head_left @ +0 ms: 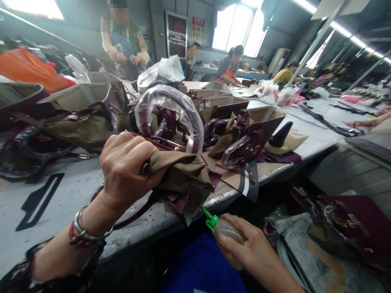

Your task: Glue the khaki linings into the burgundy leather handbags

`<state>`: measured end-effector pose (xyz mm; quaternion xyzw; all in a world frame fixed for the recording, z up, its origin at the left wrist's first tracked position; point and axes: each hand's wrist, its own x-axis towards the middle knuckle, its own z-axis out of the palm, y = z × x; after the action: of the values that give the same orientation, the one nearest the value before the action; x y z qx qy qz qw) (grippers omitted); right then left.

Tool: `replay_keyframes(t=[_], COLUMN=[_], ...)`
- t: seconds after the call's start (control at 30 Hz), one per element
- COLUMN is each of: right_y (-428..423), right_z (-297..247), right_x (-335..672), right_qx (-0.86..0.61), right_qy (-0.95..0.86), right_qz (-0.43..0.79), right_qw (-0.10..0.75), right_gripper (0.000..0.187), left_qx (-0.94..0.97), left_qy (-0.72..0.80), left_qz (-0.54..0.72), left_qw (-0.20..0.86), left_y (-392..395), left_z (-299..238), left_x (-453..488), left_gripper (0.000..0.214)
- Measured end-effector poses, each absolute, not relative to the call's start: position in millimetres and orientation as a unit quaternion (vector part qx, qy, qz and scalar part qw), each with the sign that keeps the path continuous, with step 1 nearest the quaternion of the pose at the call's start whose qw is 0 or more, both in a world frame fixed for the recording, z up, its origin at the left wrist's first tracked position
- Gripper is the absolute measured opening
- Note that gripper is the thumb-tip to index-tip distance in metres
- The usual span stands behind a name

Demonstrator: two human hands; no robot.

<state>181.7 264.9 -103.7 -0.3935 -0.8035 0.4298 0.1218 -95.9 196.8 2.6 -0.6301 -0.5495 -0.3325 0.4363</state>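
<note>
My left hand (130, 167) is closed around the gathered olive fabric lining of a maroon handbag (180, 173) at the table's front edge. The bag's plastic-wrapped handle (171, 97) arches up behind the fist. In my right hand (253, 244) is a squeeze bottle (227, 238) with a green nozzle and brownish contents, my fingers wrapped round it. Its tip points up and left, close to the bag's lower edge; whether it touches cannot be made out.
More handbags (79, 110) stand along the table (76, 191), left and behind. A black cone-shaped piece (281, 134) sits at right. Below, another maroon bag (357, 224) rests on a grey surface. A person (125, 44) stands across the table; another (229, 67) works farther back.
</note>
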Motion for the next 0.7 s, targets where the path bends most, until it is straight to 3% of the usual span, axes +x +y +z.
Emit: replay_keyframes(t=[0.3, 0.57, 0.7], right_y=[273.7, 269.4, 271.3], right_z=[-100.3, -109.8, -114.8], right_x=[182.9, 175.4, 172.2], right_qx=[-0.413, -0.395, -0.397], right_qy=[-0.808, -0.812, -0.837], right_qz=[0.401, 0.421, 0.369], right_qw=[0.125, 0.087, 0.078], right_gripper=[0.054, 0.049, 0.045], left_qx=[-0.621, -0.654, -0.65], left_qy=[-0.503, -0.509, -0.504], left_qz=[-0.38, -0.346, -0.342], left_qw=[0.466, 0.44, 0.454], left_y=[212.3, 191.0, 181.1], left_z=[-5.9, -27.3, -35.8], left_x=[-101.5, -107.0, -113.7], left_gripper=[0.022, 0.016, 0.019])
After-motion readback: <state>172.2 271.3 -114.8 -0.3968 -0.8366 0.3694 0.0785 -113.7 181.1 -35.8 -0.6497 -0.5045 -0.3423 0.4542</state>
